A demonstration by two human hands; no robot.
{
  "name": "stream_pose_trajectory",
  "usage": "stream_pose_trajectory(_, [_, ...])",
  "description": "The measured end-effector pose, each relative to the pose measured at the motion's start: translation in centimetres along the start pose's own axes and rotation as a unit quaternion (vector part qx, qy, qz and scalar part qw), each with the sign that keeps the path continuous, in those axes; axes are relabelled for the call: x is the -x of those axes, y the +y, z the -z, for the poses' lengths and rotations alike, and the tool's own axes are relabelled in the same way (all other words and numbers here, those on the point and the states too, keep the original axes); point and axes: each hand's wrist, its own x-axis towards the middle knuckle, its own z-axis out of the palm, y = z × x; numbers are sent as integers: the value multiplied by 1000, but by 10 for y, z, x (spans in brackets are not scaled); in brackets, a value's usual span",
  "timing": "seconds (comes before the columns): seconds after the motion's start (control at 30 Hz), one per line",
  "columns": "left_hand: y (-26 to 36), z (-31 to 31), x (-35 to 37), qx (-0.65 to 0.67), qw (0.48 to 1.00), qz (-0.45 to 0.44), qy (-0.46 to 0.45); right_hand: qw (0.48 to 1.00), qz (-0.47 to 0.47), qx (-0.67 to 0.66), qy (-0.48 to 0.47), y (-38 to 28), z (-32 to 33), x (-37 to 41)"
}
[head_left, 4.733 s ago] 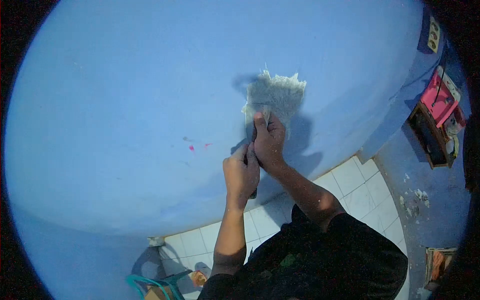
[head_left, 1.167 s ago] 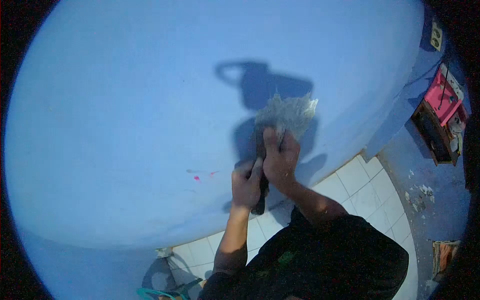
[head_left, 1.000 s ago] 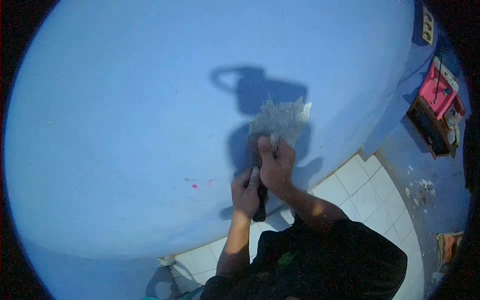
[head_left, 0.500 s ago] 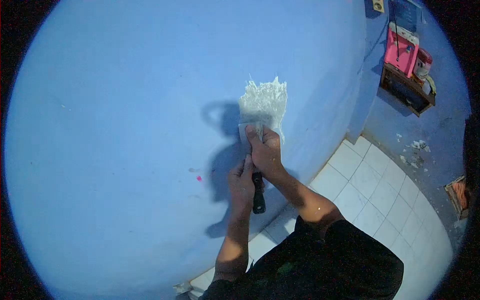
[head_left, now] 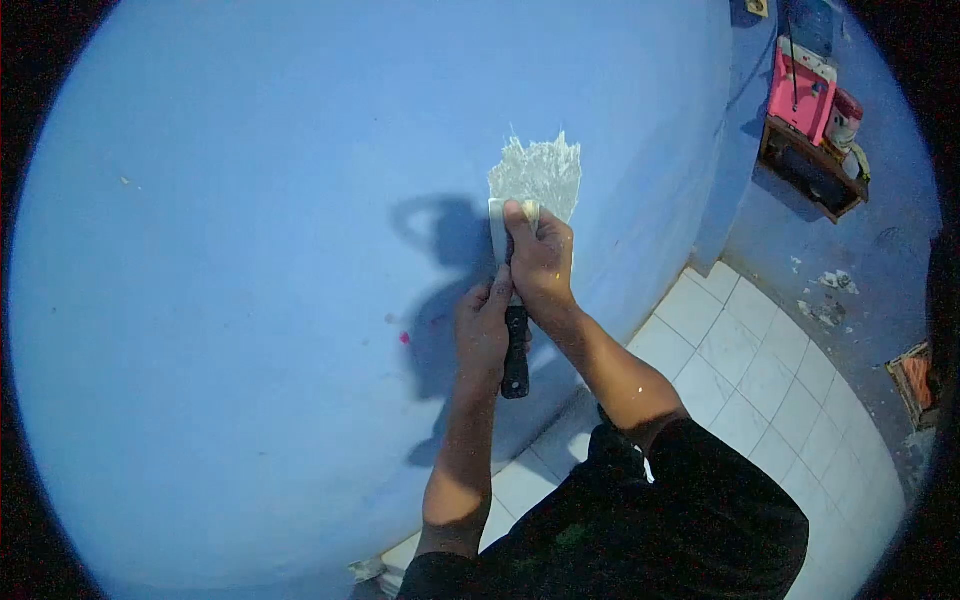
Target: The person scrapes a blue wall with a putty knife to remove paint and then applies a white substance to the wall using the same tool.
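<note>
Both my hands grip a putty knife point(head_left: 516, 355) with a black handle, its blade pressed to or just over the blue wall point(head_left: 250, 250). My right hand point(head_left: 545, 260) is closed around the upper part, thumb lying along the blade. Lower down, my left hand point(head_left: 482, 330) is closed on the tool near the top of the handle. Some of its fingers are hidden behind the tool. Directly above the blade is a pale grey-white scraped patch point(head_left: 540, 170) with a ragged top edge. The blade covers the lower left of this patch.
White floor tiles point(head_left: 735, 375) meet the wall at lower right. On the side wall hangs a small wooden shelf point(head_left: 800, 170) with a pink container point(head_left: 800, 95). A brick-coloured opening point(head_left: 915, 382) and peeled paint show at far right. A pink spot point(head_left: 405, 338) marks the wall.
Both hands and the putty knife have moved up the wall, so the blade sits higher over the pale patch. The whole view has shifted slightly.
</note>
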Motion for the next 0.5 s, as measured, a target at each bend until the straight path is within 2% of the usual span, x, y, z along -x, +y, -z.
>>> stream_pose_trajectory(0.1, [-7,-1,6,-20,999,-7,28,997,66,32,22,16,5,3])
stream_pose_trajectory(0.17, [-15,2,1,-9,1000,1,27,1000,4,3,-7,19,4,6])
stream_pose_trajectory(0.3, [-9,-6,4,26,999,18,33,1000,-8,-14,-23,12,6,-2])
stream_pose_trajectory(0.37, [-14,-4,4,27,999,17,29,999,49,-22,-8,18,4,-2])
stream_pose_trajectory(0.4, [-16,-1,4,26,999,12,25,999,45,-21,-10,19,4,3])
stream_pose_trajectory(0.47, [-17,-1,4,32,999,19,26,999,-28,-21,-10,13,5,8])
stream_pose_trajectory(0.5, [-18,0,4,34,999,29,23,999,-30,-23,-12,9,6,5])
